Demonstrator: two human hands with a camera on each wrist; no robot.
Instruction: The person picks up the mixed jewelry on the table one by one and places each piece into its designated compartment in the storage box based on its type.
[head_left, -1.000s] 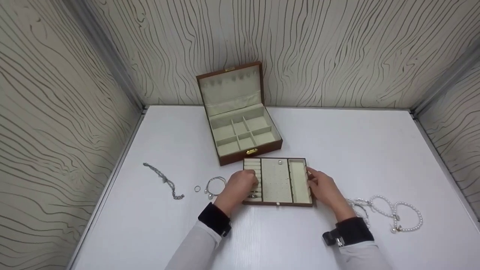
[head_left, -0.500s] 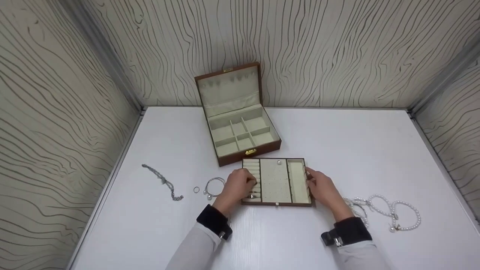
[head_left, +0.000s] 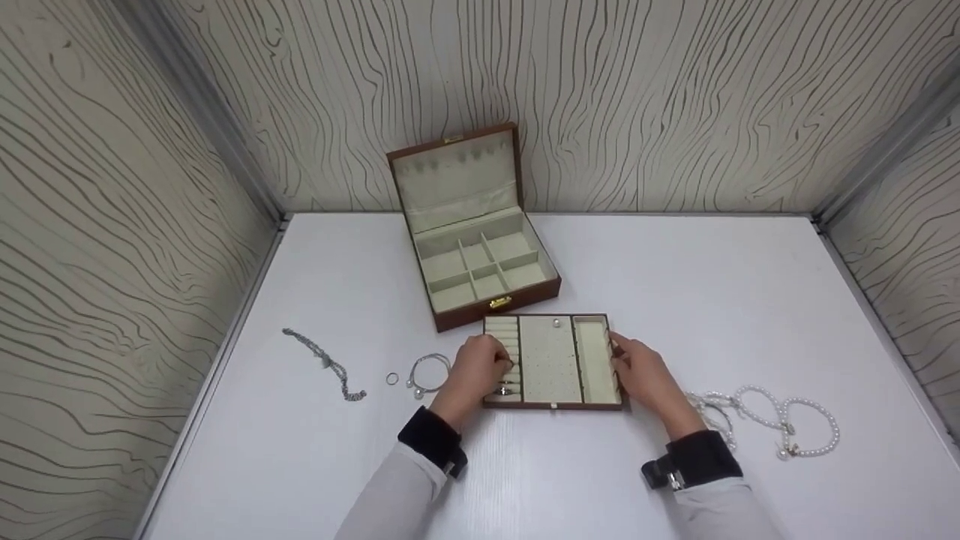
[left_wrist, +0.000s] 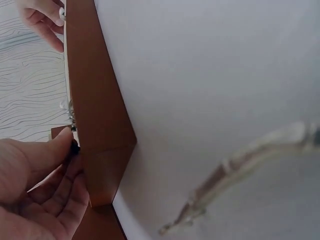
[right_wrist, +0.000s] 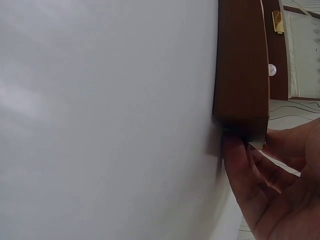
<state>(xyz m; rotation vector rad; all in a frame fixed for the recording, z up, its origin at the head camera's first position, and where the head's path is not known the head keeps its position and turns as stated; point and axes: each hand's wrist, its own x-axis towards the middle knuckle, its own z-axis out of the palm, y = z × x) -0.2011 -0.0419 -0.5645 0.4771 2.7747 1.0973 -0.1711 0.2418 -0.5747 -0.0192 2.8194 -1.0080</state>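
A brown jewelry tray (head_left: 551,360) with cream lining lies on the white table. My left hand (head_left: 476,369) is over the ring rolls (head_left: 504,330) at its left side. In the left wrist view, thumb and fingers pinch a small dark ring (left_wrist: 75,146), mostly hidden between them. A silver ring (head_left: 504,390) sits in the rolls just nearer to me. My right hand (head_left: 649,375) grips the tray's right side, thumb near the top edge and fingers lower on the wall. A pearl stud (head_left: 556,323) stands on the dotted middle panel.
Behind the tray stands an open brown jewelry box (head_left: 491,259) with bare compartments. A silver chain (head_left: 324,360), a small ring (head_left: 392,379) and a bracelet (head_left: 427,373) with pearls lie left. Pearl strands (head_left: 814,427) lie right, partly behind the right wrist.
My left fingers have shifted slightly at the ring rolls, and the thumb shows more. The right hand keeps its grip on the tray. The head view has drifted slightly.
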